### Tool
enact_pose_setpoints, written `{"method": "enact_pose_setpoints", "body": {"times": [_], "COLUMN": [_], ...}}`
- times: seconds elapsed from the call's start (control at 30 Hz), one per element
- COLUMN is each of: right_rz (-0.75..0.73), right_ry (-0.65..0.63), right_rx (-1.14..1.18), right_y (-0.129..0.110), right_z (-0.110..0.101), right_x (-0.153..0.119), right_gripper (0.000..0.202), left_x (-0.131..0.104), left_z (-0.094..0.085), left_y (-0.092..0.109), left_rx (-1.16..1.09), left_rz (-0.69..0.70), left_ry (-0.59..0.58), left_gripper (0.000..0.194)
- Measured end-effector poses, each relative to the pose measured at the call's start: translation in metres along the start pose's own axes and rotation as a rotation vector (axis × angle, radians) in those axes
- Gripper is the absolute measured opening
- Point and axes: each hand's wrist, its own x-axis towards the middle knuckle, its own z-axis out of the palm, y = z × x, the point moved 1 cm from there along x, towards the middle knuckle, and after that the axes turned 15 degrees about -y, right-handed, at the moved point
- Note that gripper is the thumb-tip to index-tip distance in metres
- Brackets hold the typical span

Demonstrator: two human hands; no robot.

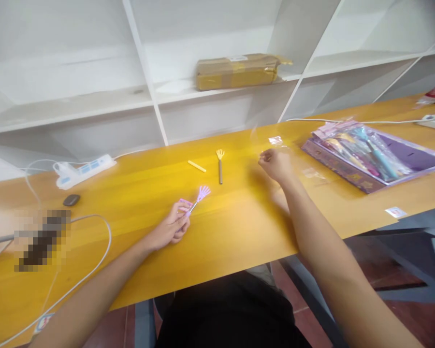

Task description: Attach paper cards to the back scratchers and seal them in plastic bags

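Observation:
My left hand [176, 224] is closed around a small purple back scratcher [203, 193] with a hand-shaped head and a thin metal rod. Its head points up and away to the right. My right hand [277, 164] is raised over the table, fingers curled together at a clear plastic wrapper [275, 140], whose film is blurred and hard to trace. Between my hands a yellow-headed back scratcher [220, 166] with a dark handle lies on the table. Beside it, to the left, is a short pale yellow stick [196, 166].
A purple-lined box [362, 186] with several packaged items stands at the right. White power strips [87, 171] and cables lie on both sides of the wooden table [217, 261]. A small dark object [71, 199] sits at left. A taped carton [237, 72] rests on the shelf.

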Motion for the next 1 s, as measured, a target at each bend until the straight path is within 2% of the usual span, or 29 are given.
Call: {"method": "enact_pose_setpoints", "body": {"times": [0.1, 0.17, 0.23, 0.3, 0.37, 0.4, 0.5, 0.6, 0.67, 0.73, 0.83, 0.93, 1.0], "right_rz": [-0.228, -0.445, -0.681, -0.998, -1.202, -1.243, -1.146, -0.818, -0.565, -0.407, -0.434, -0.512, -0.487], "right_ry": [0.051, -0.006, -0.144, -0.345, -0.470, -0.491, -0.412, -0.349, -0.465, -0.657, -0.853, -0.897, -0.897], "right_rx": [0.208, 0.315, 0.376, 0.454, 0.545, 0.589, 0.711, 0.898, 1.043, 1.149, 1.216, 1.243, 1.247], "right_y": [-0.060, -0.103, -0.140, -0.165, -0.176, -0.177, -0.170, -0.159, -0.154, -0.153, -0.156, -0.160, -0.161], "right_z": [0.021, 0.044, 0.067, 0.084, 0.090, 0.090, 0.087, 0.089, 0.096, 0.103, 0.106, 0.106, 0.107], "right_x": [-0.023, -0.053, -0.088, -0.120, -0.138, -0.141, -0.134, -0.117, -0.108, -0.102, -0.099, -0.102, -0.104], "right_gripper": [0.029, 0.025, 0.021, 0.024, 0.030, 0.032, 0.024, 0.014, 0.011, 0.014, 0.032, 0.045, 0.050], "left_x": [0.002, 0.002, 0.001, 0.000, 0.001, 0.002, 0.004, 0.006, 0.005, 0.005, 0.004, 0.003, 0.001], "left_z": [-0.003, -0.003, -0.001, 0.000, 0.000, 0.000, -0.002, -0.004, -0.005, -0.004, -0.002, -0.001, 0.000], "left_y": [-0.001, 0.000, 0.001, 0.002, 0.001, 0.000, -0.007, -0.014, -0.015, -0.015, -0.013, -0.010, -0.006], "left_rx": [-0.038, -0.008, 0.055, 0.110, 0.111, 0.090, 0.020, 0.022, 0.021, 0.015, 0.032, 0.112, 0.207], "left_rz": [0.064, 0.064, 0.055, 0.045, 0.030, 0.026, 0.034, 0.048, 0.063, 0.072, 0.076, 0.080, 0.070], "left_ry": [0.050, 0.035, 0.026, 0.058, 0.112, 0.137, 0.152, 0.149, 0.173, 0.186, 0.162, 0.131, 0.124], "left_gripper": [0.037, 0.034, 0.038, 0.046, 0.049, 0.049, 0.045, 0.042, 0.042, 0.042, 0.040, 0.037, 0.036]}}
